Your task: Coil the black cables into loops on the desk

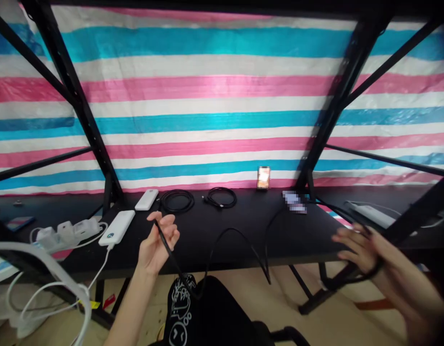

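Note:
My left hand (158, 245) is raised in front of the black desk, thumb and fingers closed on a black cable (233, 229). From there the cable drops toward my lap, rises in a loose arch over the desk's front edge and trails toward the right. At the right, my right hand (359, 247) is slightly blurred, its fingers stretched out. A stretch of black cable passes over this hand and curves round it near the wrist; its exact path is smeared. Two coiled black cables, a left coil (177, 201) and a right coil (222, 197), lie toward the back of the desk.
On the black desk (193, 235) are two white power banks (117, 227) (147, 199), one with a white cable plugged in. A power strip with white chargers (66, 234) stands left. Two pixelated items (264, 178) (295, 202) sit back right. Black metal frame posts (77, 96) flank the desk.

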{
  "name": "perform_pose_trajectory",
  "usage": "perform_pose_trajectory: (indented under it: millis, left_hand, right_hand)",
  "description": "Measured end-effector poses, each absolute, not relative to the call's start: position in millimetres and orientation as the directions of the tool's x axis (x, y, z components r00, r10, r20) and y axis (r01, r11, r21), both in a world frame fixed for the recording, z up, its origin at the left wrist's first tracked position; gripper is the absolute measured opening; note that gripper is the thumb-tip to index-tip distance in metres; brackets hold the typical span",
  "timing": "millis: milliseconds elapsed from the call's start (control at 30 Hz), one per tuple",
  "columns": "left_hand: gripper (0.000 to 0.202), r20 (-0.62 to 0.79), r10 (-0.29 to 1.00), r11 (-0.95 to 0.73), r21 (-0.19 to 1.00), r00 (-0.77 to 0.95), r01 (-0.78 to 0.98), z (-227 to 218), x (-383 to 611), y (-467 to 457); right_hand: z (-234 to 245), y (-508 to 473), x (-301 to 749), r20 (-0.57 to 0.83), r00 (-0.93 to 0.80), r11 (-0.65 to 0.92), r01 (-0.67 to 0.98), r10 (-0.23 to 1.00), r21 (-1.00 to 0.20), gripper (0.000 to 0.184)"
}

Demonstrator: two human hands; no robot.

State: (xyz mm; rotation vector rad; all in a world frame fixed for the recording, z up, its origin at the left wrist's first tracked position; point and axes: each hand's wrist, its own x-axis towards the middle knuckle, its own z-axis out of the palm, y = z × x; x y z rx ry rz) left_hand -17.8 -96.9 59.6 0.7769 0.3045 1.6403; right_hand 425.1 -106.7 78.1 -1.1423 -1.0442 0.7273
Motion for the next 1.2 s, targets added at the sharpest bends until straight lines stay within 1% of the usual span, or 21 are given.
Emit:
perform_pose_trajectory:
  millis: [33, 67, 133, 167, 200, 267, 333, 400, 500, 567, 633, 700, 800, 867, 967, 1033, 1100, 1133, 1167, 1200]
  left_hand:
    - [0.031, 0.334, 0.942, -0.182, 0.608, 0.042, -0.773, 65.9, -13.5, -98.4]
    - [0.029, 0.355, 0.928, -0.150, 0.628, 0.110, -0.764, 72.6, -9.9, -100.3]
    - [0.025, 0.399, 0.890, -0.126, 0.681, 0.222, -0.721, 85.8, -2.4, -104.3]
    - [0.025, 0.423, 0.866, -0.128, 0.705, 0.268, -0.697, 91.8, 2.8, -105.7]
    - [0.024, 0.439, 0.843, -0.130, 0.727, 0.310, -0.674, 97.1, 9.5, -106.3]
    - [0.022, 0.451, 0.806, -0.126, 0.765, 0.384, -0.632, 105.2, 27.1, -105.2]
    - [0.020, 0.428, 0.779, -0.108, 0.812, 0.458, -0.574, 110.4, 47.3, -102.0]
    - [0.023, 0.386, 0.757, -0.085, 0.858, 0.527, -0.507, 113.9, 64.8, -98.7]
    - [0.027, 0.366, 0.752, -0.119, 0.894, 0.549, -0.433, 117.2, 75.7, -96.5]
    - [0.028, 0.388, 0.770, -0.177, 0.892, 0.506, -0.415, 118.4, 70.2, -97.4]
    - [0.028, 0.414, 0.798, -0.232, 0.881, 0.437, -0.412, 119.0, 56.7, -100.0]
    - [0.029, 0.428, 0.842, -0.281, 0.868, 0.330, -0.409, 119.6, 40.4, -103.6]
    - [0.029, 0.413, 0.900, -0.330, 0.856, 0.141, -0.398, 120.2, 24.6, -109.8]
    - [0.025, 0.385, 0.917, -0.328, 0.876, 0.103, -0.353, 119.5, 26.6, -113.7]
    - [0.022, 0.390, 0.905, -0.362, 0.916, 0.170, -0.172, 117.2, 46.1, -118.0]
    - [0.022, 0.420, 0.881, -0.416, 0.907, 0.219, -0.064, 115.2, 60.7, -119.1]
    - [0.022, 0.438, 0.867, -0.447, 0.894, 0.236, -0.017, 112.4, 69.0, -118.9]
    - [0.023, 0.433, 0.871, -0.445, 0.896, 0.232, -0.002, 110.5, 69.8, -118.6]
    - [0.025, 0.416, 0.882, -0.431, 0.902, 0.221, 0.018, 108.2, 68.6, -118.5]
    - [0.026, 0.386, 0.898, -0.403, 0.915, 0.210, 0.040, 105.6, 65.7, -118.9]
  right_hand:
    - [83.6, -103.7, 410.6, 0.177, 0.253, 0.199, -0.063, 0.951, -0.978, 0.030]
    - [87.8, -103.0, 395.2, 0.150, 0.198, 0.175, -0.115, 0.969, -0.978, 0.032]
    - [90.9, -106.1, 362.0, 0.107, 0.070, 0.115, -0.132, 0.992, -0.985, 0.037]
    - [89.3, -108.6, 344.5, 0.108, 0.030, 0.111, -0.133, 0.994, -0.985, 0.038]
    - [85.6, -111.2, 326.4, 0.088, -0.051, 0.081, -0.130, 0.995, -0.988, 0.040]
    - [73.0, -114.8, 289.3, 0.040, -0.228, 0.022, -0.080, 0.973, -0.997, 0.046]
    - [57.1, -115.6, 254.0, -0.040, -0.342, -0.048, -0.013, 0.939, -0.999, 0.053]
    - [43.4, -114.6, 226.0, -0.035, -0.428, -0.062, -0.049, 0.903, -0.997, 0.065]
    - [34.5, -112.8, 207.7, -0.022, -0.536, -0.100, -0.116, 0.844, -0.988, 0.072]
    - [36.0, -111.7, 213.7, -0.014, -0.528, -0.104, -0.140, 0.849, -0.985, 0.071]
    - [40.1, -109.5, 231.6, 0.018, -0.446, -0.067, -0.175, 0.895, -0.982, 0.070]
    - [44.5, -106.2, 255.2, 0.059, -0.356, -0.013, -0.197, 0.932, -0.980, 0.070]
    - [53.5, -103.5, 284.0, 0.105, -0.283, 0.062, -0.156, 0.953, -0.986, 0.074]
    - [63.5, -106.7, 289.2, 0.148, -0.257, 0.124, -0.106, 0.955, -0.986, 0.074]
    - [82.8, -119.6, 274.7, 0.227, -0.298, 0.247, 0.031, 0.927, -0.969, 0.068]
    - [92.8, -128.8, 258.6, 0.253, -0.330, 0.333, 0.213, 0.909, -0.919, 0.056]
    - [96.4, -133.5, 246.4, 0.298, -0.273, 0.394, 0.439, 0.915, -0.808, 0.040]
    - [95.5, -133.4, 243.3, 0.329, -0.226, 0.399, 0.522, 0.917, -0.754, 0.032]
    - [93.2, -131.9, 242.5, 0.356, -0.177, 0.390, 0.574, 0.917, -0.720, 0.025]
    - [89.7, -129.4, 243.7, 0.374, -0.133, 0.377, 0.587, 0.918, -0.717, 0.024]
